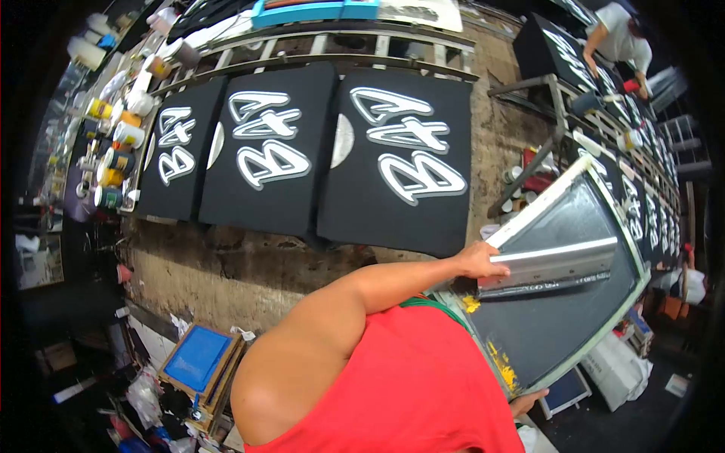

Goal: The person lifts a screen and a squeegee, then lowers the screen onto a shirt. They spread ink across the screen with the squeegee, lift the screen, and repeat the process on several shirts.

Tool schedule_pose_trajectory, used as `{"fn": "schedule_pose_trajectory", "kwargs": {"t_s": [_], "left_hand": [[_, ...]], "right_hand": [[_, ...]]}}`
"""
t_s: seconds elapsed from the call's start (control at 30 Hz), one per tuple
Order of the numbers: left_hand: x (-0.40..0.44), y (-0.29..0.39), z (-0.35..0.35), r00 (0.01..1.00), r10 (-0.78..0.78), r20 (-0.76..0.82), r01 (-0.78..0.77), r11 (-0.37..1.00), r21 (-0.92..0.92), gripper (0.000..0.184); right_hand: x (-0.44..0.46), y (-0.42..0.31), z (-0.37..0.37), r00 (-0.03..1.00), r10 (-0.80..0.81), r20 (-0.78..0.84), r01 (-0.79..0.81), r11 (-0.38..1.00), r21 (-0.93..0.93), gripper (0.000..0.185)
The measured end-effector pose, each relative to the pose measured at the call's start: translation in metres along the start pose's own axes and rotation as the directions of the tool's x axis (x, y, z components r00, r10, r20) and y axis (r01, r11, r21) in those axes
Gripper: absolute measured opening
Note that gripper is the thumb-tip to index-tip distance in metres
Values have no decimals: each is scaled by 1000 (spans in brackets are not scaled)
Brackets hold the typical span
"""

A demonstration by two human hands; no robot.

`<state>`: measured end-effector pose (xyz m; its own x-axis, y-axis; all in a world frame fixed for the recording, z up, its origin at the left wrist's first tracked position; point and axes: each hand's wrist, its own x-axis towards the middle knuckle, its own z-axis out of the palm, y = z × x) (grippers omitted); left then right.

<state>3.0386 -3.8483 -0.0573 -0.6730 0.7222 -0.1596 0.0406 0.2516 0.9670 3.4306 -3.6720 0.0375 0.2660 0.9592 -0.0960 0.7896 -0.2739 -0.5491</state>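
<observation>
A large screen printing frame with dark mesh and yellow smears is held tilted at my right side. My left hand is closed on its upper left edge, fingers over the end of a metal squeegee lying across the mesh. At the lower corner of the frame, my right hand shows only partly; its fingers look curled round the edge. Black fabric panels with white-and-grey lettering lie in a row on the long table ahead, apart from both hands.
Paint tubs crowd the left end. A blue-mesh frame sits low at left. Another person works at the far right, beside a second rack of printed black panels. A metal rail runs behind the panels.
</observation>
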Motion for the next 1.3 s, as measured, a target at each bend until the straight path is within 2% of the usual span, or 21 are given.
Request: {"fn": "schedule_pose_trajectory", "kwargs": {"t_s": [0.07,0.1,0.2,0.27,0.4,0.47,0.6,0.67,0.7,0.83,0.93,1.0,1.03,1.07,1.1,1.13,1.23,1.3], "left_hand": [[15,20,27,979,-106,174,123,988,-93,79],[23,31,43,976,-107,188,124,989,-86,79],[49,58,100,953,-115,279,135,989,-55,74],[67,71,151,971,-44,234,53,998,-32,34],[108,99,251,962,-87,258,100,994,-39,38],[135,106,298,974,-96,207,102,995,-20,64],[177,123,350,990,-89,110,80,993,84,63],[196,137,360,987,-138,82,131,988,78,64],[206,141,364,990,-125,59,120,990,76,56],[256,154,373,992,-118,-45,120,991,61,54],[309,160,362,984,-176,-38,175,984,-23,47],[348,152,361,983,-160,-91,155,986,-59,42],[359,160,359,967,-213,-140,208,977,-51,42],[372,156,360,962,-184,-203,183,983,-25,49],[379,158,358,952,-171,-253,185,982,32,50],[388,149,357,947,-207,-247,206,978,-30,51],[399,166,364,906,-257,-338,279,960,19,52],[406,170,377,861,-297,-413,340,940,32,53]], "right_hand": [[15,30,-13,996,93,-10,-91,984,155,108],[28,40,-18,990,139,-10,-133,964,231,107],[82,61,-21,978,208,-9,-198,940,279,107],[130,73,-23,973,231,4,-223,931,288,107],[247,95,-35,968,246,45,-248,925,287,106],[303,95,-38,968,242,64,-251,926,282,106],[403,87,-36,969,215,119,-239,938,251,107],[447,76,-26,964,198,180,-233,951,201,110],[457,56,-21,968,150,200,-203,937,284,105],[521,-5,11,952,98,289,-193,928,319,98],[575,-71,57,967,80,242,-118,982,147,103],[602,-113,75,959,-22,281,-9,994,109,101],[617,-133,90,969,-68,238,54,997,63,100],[628,-157,95,959,-105,265,92,994,61,98],[628,-191,91,923,-117,366,101,993,63,100],[637,-211,104,925,-113,362,97,993,62,100],[677,-260,142,913,-213,349,204,977,61,95],[709,-296,162,832,-274,483,337,940,-47,96]]}}
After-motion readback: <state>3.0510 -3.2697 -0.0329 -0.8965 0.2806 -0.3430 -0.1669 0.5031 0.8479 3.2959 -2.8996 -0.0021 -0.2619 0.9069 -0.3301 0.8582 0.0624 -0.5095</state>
